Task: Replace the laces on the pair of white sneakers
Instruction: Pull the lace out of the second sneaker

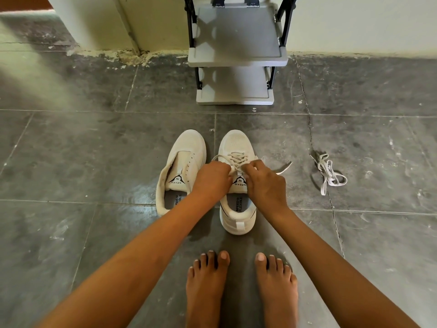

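Sneakers [237, 142] in white are standing side by side on the dark grey tiled floor [94, 150], toes pointing far, a little beyond the person's bare feet [205, 287]. The left sneaker [184, 147] is sitting with its eyelets bare and its tongue showing. The right sneaker [236, 223], just beside it, is carrying a cream lace [236, 158] that is crossing over its tongue.

Both hands are meeting over the near end of that lacing. The left hand [211, 177] is curling its fingers and pinching the lace from the left, with a loop arching off to its far side. The right hand [266, 183] is pinching the lace from the right with its fingers bent in tight, and one loose end [285, 167] is trailing out past it onto the floor. How the strands are running under the fingers is hidden.

A spare lace [329, 172] is lying in a loose tangle on the tiles well to the right. A grey shoe rack [236, 39] is standing at the far side against the pale wall [354, 24].
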`<action>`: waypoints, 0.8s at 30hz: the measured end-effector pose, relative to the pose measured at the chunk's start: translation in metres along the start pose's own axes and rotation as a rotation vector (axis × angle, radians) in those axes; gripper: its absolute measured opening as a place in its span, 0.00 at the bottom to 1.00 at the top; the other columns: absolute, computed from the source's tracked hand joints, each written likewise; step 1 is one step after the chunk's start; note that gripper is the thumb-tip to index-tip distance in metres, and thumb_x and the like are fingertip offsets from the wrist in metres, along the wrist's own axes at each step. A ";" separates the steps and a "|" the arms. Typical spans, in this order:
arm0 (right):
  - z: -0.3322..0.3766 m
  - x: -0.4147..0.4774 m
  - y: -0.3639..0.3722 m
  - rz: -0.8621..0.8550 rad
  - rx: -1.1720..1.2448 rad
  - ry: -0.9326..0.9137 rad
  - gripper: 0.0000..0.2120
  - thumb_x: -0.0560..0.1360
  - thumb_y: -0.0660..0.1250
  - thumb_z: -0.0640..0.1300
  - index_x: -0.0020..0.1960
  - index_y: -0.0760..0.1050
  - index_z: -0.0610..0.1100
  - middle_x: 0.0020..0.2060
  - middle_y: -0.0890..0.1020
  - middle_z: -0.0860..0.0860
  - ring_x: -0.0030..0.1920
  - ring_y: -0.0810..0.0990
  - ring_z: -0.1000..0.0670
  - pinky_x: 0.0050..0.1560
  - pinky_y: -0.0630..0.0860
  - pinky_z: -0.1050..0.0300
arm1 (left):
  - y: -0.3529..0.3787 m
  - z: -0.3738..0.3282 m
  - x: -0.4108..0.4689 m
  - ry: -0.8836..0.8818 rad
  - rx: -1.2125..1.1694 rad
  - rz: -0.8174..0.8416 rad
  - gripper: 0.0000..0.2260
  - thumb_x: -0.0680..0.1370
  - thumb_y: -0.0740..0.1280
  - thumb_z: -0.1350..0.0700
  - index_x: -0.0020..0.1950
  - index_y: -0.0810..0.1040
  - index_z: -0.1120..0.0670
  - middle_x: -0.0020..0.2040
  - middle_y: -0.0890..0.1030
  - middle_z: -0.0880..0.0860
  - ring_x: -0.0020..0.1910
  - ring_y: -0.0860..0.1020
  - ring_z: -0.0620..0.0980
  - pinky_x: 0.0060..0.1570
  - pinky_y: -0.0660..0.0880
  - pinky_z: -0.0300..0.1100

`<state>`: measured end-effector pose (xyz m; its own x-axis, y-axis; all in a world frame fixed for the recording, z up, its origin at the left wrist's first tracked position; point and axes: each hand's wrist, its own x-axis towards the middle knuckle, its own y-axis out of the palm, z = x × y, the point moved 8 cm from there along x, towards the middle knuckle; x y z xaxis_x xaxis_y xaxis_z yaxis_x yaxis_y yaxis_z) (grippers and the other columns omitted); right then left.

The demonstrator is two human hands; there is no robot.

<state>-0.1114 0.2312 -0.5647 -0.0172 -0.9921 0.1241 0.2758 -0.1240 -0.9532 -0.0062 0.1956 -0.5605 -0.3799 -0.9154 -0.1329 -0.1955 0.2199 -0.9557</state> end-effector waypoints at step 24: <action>-0.047 -0.001 0.013 0.153 0.408 0.249 0.18 0.75 0.63 0.45 0.64 0.69 0.50 0.60 0.77 0.53 0.56 0.77 0.48 0.49 0.70 0.54 | 0.001 0.046 -0.003 -0.295 -0.538 -0.003 0.06 0.74 0.68 0.58 0.42 0.81 0.60 0.36 0.82 0.59 0.34 0.81 0.55 0.41 0.80 0.48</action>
<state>-0.1532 0.2300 -0.5906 -0.1629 -0.9786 -0.1255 0.6457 -0.0096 -0.7635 0.0360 0.1828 -0.5736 -0.1278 -0.9541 -0.2709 -0.6541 0.2864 -0.7001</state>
